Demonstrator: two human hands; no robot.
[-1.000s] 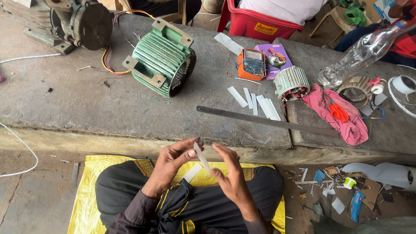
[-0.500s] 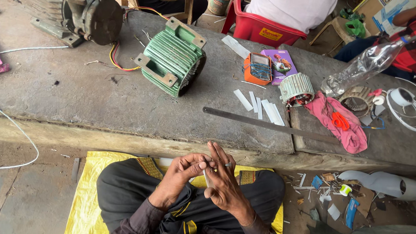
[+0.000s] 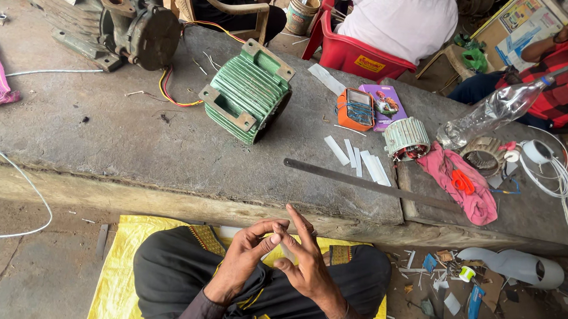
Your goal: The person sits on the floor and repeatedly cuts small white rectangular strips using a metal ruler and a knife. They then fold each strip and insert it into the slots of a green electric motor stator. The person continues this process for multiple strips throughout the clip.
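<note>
Your two hands meet over your lap, just below the edge of the stone bench (image 3: 139, 167), above the yellow sack (image 3: 120, 267) you sit on. Your left hand (image 3: 246, 255) has thumb and forefinger pressed tip to tip in a tight pinch. Whether anything thin sits inside that pinch cannot be told from here. Your right hand (image 3: 308, 270) touches it from the other side, loosely spread, with the forefinger stretched straight up and the thumb bent in toward the left fingertips.

By the look of it, you are at a fine fingertip stage, working or checking something small between the two hands, and nothing on the bench is being touched. The nearest loose pieces are the white paper strips (image 3: 359, 161), which lie flat in a short row on the bench, just above the long flat metal bar (image 3: 371, 181) and beside the small wound stator (image 3: 405, 137). The green finned motor housing (image 3: 248, 92) stands tilted further left, well apart from your hands, with the orange multimeter (image 3: 356, 108) behind the strips.

Any reach for a strip calls for a clear lift over the bar. You need a light pinch at one end, so that its neighbours stay in their row
</note>
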